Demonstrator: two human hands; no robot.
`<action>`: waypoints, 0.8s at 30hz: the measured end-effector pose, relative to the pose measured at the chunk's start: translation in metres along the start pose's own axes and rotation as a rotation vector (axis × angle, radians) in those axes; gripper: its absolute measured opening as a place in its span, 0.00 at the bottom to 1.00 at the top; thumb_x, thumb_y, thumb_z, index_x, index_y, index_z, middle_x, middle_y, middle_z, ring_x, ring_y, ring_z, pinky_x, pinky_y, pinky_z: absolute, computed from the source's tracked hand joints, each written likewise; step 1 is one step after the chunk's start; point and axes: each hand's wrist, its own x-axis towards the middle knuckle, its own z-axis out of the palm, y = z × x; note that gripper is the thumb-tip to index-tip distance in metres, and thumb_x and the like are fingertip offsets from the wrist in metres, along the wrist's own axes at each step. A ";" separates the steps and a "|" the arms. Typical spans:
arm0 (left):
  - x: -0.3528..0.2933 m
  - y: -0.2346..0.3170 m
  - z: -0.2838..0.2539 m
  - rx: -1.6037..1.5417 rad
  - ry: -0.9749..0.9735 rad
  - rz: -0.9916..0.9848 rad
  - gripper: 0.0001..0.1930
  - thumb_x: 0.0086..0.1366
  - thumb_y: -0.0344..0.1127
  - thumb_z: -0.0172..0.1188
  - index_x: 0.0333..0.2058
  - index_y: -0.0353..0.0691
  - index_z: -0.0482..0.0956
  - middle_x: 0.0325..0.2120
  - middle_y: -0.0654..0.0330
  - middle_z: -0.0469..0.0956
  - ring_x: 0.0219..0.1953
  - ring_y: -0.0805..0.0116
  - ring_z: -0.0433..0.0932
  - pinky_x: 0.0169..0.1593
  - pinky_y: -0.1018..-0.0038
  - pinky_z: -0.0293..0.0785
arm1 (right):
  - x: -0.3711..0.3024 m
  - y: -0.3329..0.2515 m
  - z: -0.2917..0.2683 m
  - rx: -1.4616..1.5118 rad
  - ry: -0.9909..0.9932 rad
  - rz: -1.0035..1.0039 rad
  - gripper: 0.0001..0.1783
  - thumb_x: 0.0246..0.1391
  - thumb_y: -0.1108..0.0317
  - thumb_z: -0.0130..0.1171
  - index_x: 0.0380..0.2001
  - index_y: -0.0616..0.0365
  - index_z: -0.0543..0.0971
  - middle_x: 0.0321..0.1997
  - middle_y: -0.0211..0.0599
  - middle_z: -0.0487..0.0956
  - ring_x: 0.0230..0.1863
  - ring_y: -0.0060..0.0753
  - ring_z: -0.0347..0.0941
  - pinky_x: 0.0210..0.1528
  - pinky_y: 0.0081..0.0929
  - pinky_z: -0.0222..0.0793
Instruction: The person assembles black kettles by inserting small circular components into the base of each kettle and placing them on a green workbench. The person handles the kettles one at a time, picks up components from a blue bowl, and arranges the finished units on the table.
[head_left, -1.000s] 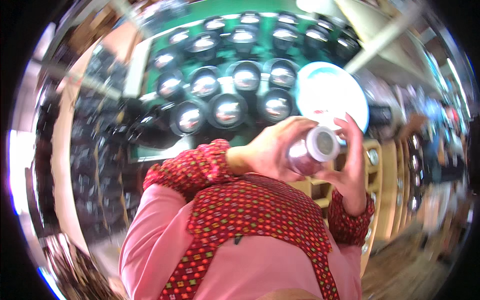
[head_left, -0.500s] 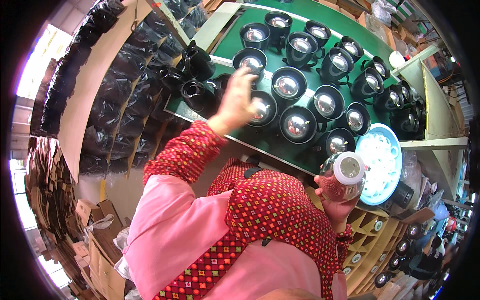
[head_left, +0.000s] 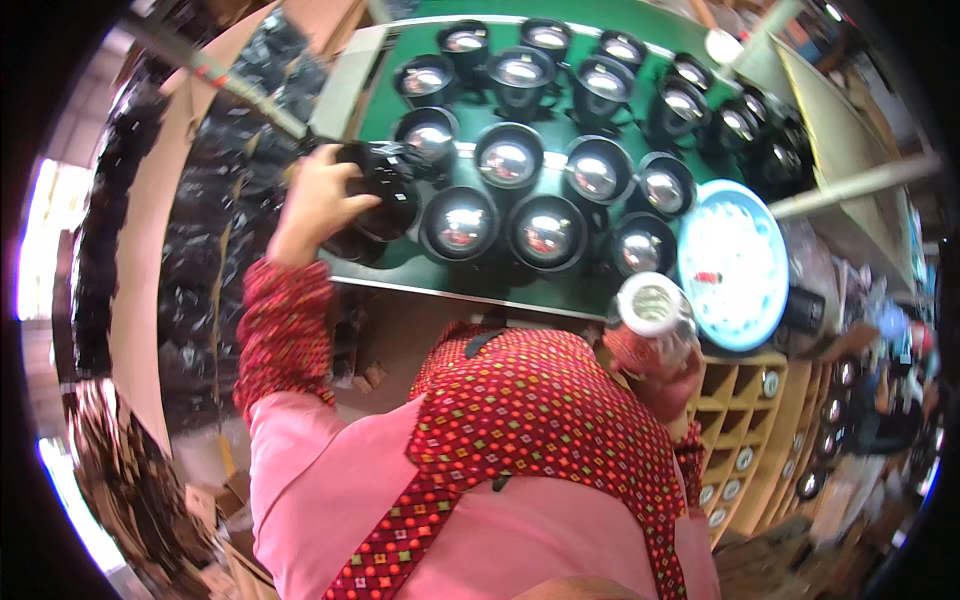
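My left hand (head_left: 318,203) is at the left end of the green table, its thumb and fingers curled against a dark, shiny black jug (head_left: 392,190). Part of that jug is hidden by the hand. In my right hand (head_left: 672,385) is a glass bottle (head_left: 650,325) with a white ring round its mouth, held upright in front of the table's edge. Rows of black jugs (head_left: 548,232) with silvery domed insides stand on the table, mouths up. The nearest of these to the bottle is another jug (head_left: 642,245).
A light-blue basin (head_left: 745,335) full of white rings stands right of the jugs. Below it is a divided cardboard box (head_left: 735,410) with round-ended pieces in some cells. Black plastic-wrapped goods (head_left: 215,270) are stacked at left. A pale shelf bar (head_left: 850,185) crosses at right.
My left hand has moved left, from above the rows to the black jug at the table's end. The bottle stays in my right hand, and the whole view has shifted.
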 end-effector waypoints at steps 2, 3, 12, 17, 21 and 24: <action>-0.008 0.035 -0.067 -0.119 0.059 -0.112 0.23 0.50 0.41 0.82 0.41 0.32 0.88 0.57 0.41 0.78 0.59 0.40 0.78 0.63 0.56 0.76 | 0.004 0.016 -0.022 -0.211 -0.021 -0.104 0.28 0.74 0.43 0.47 0.61 0.54 0.71 0.63 0.49 0.77 0.60 0.47 0.78 0.58 0.51 0.80; -0.016 0.039 -0.084 -0.053 0.165 -0.063 0.23 0.50 0.38 0.81 0.42 0.29 0.87 0.58 0.43 0.79 0.59 0.42 0.79 0.62 0.58 0.77 | 0.007 0.018 -0.026 -0.202 -0.080 -0.059 0.25 0.74 0.45 0.50 0.59 0.54 0.73 0.64 0.46 0.77 0.62 0.43 0.78 0.63 0.48 0.78; -0.020 0.175 -0.131 -0.861 0.115 0.355 0.34 0.46 0.57 0.85 0.39 0.29 0.87 0.62 0.39 0.74 0.64 0.44 0.75 0.67 0.56 0.69 | 0.007 0.004 0.016 0.479 -0.247 0.382 0.39 0.72 0.39 0.48 0.75 0.53 0.65 0.74 0.49 0.71 0.74 0.52 0.68 0.77 0.56 0.61; -0.010 0.243 -0.106 -0.886 0.053 0.603 0.41 0.45 0.47 0.88 0.53 0.34 0.76 0.60 0.42 0.75 0.60 0.46 0.79 0.60 0.58 0.78 | -0.007 0.009 0.021 0.397 -0.251 0.185 0.30 0.77 0.48 0.45 0.68 0.59 0.72 0.68 0.47 0.77 0.65 0.45 0.76 0.70 0.45 0.73; -0.015 0.278 -0.082 -1.004 -0.018 0.617 0.50 0.43 0.41 0.89 0.62 0.33 0.69 0.60 0.42 0.74 0.60 0.45 0.79 0.62 0.59 0.78 | -0.015 0.007 0.000 0.091 -0.272 0.021 0.25 0.74 0.65 0.54 0.69 0.64 0.72 0.66 0.44 0.79 0.63 0.40 0.78 0.68 0.39 0.75; -0.019 0.291 -0.076 -1.011 -0.089 0.563 0.52 0.45 0.41 0.89 0.65 0.31 0.67 0.60 0.43 0.75 0.60 0.48 0.81 0.62 0.61 0.78 | -0.027 0.005 -0.008 -0.513 -0.270 -0.302 0.27 0.71 0.69 0.61 0.69 0.65 0.72 0.66 0.43 0.79 0.62 0.38 0.78 0.66 0.37 0.74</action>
